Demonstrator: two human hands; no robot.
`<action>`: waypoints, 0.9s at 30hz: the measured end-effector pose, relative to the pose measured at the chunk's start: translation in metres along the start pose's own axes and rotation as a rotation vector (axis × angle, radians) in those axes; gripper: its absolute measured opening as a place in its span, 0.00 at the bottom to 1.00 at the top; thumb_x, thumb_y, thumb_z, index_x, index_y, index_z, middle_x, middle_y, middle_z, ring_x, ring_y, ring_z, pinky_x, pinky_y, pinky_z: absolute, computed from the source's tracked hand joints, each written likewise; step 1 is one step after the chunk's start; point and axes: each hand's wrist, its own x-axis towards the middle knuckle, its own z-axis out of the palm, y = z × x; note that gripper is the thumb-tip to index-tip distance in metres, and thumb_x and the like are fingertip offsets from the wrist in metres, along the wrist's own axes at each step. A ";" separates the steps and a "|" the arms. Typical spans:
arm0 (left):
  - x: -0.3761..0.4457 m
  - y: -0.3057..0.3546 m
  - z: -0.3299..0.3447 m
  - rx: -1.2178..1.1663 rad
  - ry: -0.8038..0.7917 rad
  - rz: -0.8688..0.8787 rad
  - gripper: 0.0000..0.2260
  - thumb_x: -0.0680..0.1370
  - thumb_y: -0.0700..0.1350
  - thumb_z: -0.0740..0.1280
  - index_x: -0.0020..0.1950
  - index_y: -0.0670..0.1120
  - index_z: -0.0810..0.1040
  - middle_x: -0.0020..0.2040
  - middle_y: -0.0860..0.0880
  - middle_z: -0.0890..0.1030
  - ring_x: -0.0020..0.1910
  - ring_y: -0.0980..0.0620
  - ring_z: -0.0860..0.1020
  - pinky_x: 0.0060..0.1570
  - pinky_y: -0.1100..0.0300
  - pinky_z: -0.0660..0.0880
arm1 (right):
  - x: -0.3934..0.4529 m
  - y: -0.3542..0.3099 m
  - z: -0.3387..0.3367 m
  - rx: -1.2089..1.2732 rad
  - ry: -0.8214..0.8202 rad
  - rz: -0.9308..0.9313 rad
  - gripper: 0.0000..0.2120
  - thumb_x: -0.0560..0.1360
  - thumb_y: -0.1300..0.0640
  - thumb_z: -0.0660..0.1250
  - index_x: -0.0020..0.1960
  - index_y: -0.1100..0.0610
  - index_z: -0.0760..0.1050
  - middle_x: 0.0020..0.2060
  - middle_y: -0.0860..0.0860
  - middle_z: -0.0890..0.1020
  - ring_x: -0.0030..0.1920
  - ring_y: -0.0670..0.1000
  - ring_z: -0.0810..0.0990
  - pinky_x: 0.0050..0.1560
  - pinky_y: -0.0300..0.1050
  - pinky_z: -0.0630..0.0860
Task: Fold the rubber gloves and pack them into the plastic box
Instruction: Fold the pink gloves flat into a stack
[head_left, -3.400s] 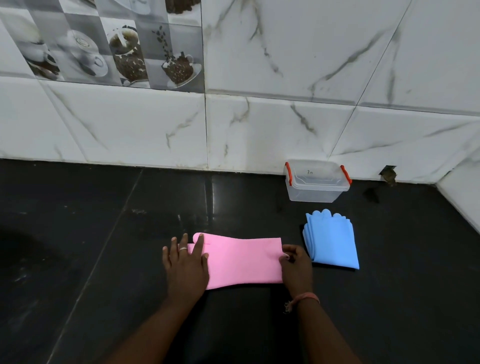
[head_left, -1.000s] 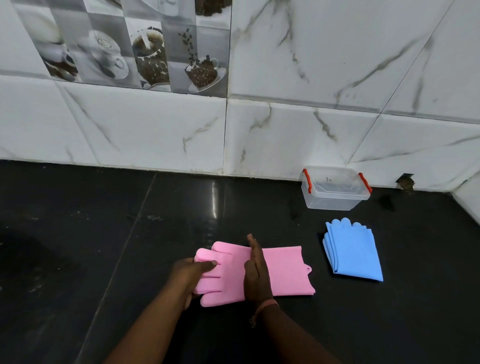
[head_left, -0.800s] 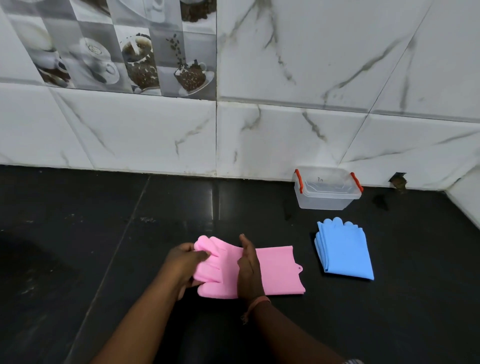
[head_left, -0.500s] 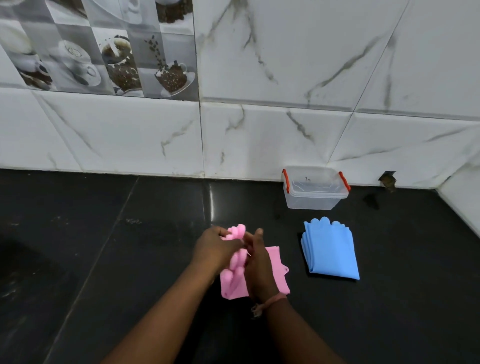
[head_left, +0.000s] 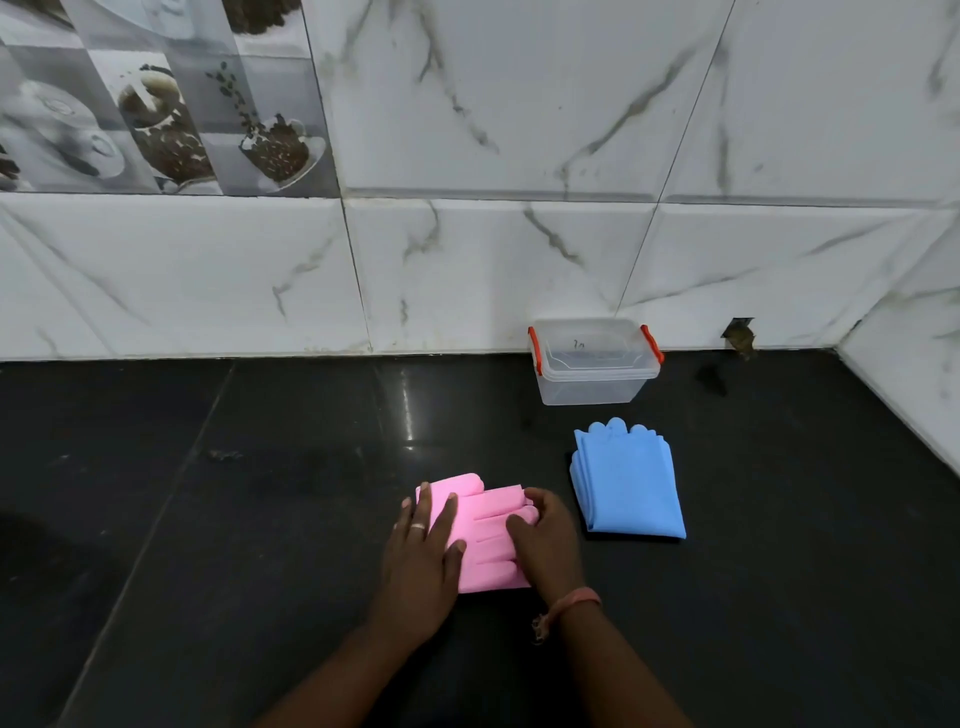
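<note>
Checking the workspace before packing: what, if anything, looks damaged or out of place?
A small broken hole gapes in the wall tile at counter level, right of the plastic box. Otherwise nothing stands out: blue gloves lie folded, the box's lid is on.

Kitchen: coffee-cup tiles (head_left: 156, 98) above black counter (head_left: 260, 493)

Two bare forearms, no sleeves in view. Left hand (head_left: 423, 553): thin silver-toned ring (head_left: 418, 527) on one finger. Right hand (head_left: 548, 545): pinkish-orange thread band (head_left: 571, 603) round wrist, knotted, frayed loose ends hanging at inner side. Nails short, unpainted.
</note>
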 end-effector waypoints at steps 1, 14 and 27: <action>0.000 -0.003 0.006 0.055 -0.014 0.011 0.27 0.85 0.58 0.50 0.84 0.57 0.48 0.84 0.48 0.41 0.84 0.41 0.46 0.80 0.47 0.52 | -0.002 0.000 0.005 -0.081 0.028 -0.027 0.14 0.77 0.60 0.63 0.61 0.49 0.75 0.56 0.47 0.81 0.57 0.46 0.80 0.48 0.34 0.75; 0.006 0.002 0.004 0.263 -0.064 0.050 0.29 0.84 0.60 0.45 0.80 0.59 0.32 0.84 0.47 0.37 0.84 0.42 0.42 0.81 0.46 0.43 | 0.004 0.036 0.031 -0.820 0.041 -0.291 0.32 0.81 0.59 0.54 0.82 0.56 0.45 0.82 0.54 0.50 0.81 0.54 0.46 0.79 0.48 0.45; 0.027 0.041 -0.056 -1.283 -0.240 -0.775 0.11 0.73 0.32 0.73 0.56 0.33 0.82 0.47 0.33 0.87 0.42 0.36 0.87 0.45 0.44 0.84 | 0.005 0.017 0.020 -0.872 -0.081 -0.172 0.33 0.80 0.60 0.53 0.82 0.55 0.45 0.82 0.56 0.48 0.81 0.58 0.44 0.80 0.51 0.43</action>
